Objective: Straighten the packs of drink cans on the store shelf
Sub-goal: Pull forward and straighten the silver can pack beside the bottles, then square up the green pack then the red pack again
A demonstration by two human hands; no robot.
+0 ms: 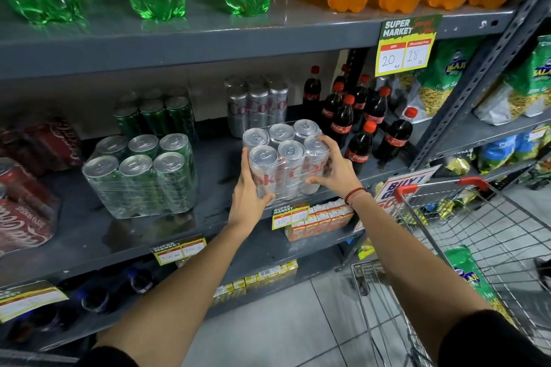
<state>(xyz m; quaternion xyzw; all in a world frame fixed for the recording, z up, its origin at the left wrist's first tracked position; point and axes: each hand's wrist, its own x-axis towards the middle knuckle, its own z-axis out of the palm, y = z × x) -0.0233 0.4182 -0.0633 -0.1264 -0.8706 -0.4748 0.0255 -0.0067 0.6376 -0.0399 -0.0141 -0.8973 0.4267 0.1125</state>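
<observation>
Silver six-pack: six slim silver cans in clear shrink-wrap, two rows of three, pull-tab tops up; red lettering runs across the near face, only partly readable through the film; the wrap is glossy and creased at the lower edge.

Position: cans upright on the middle shelf, at its front edge, about 1 o'clock from frame centre; a price tag hangs just below at 6 o'clock of the pack.

Orientation: long axis follows the rows of three, running from 8 o'clock to 2 o'clock, so the pack sits skewed to the shelf edge; the lettered long face looks toward the camera.

Left hand: clamped on the pack's near-left corner, palm against the side, thumb across the front; right hand: fingers spread along the right end, thumb on the front lower edge, gripping the pack; a red thread band on that wrist.

Neighbours: green six-pack at 9 o'clock, well apart, also skewed; a second silver pack behind at 12 o'clock; cola bottles at 2 o'clock, just beside; shopping cart at 4 o'clock.
</observation>
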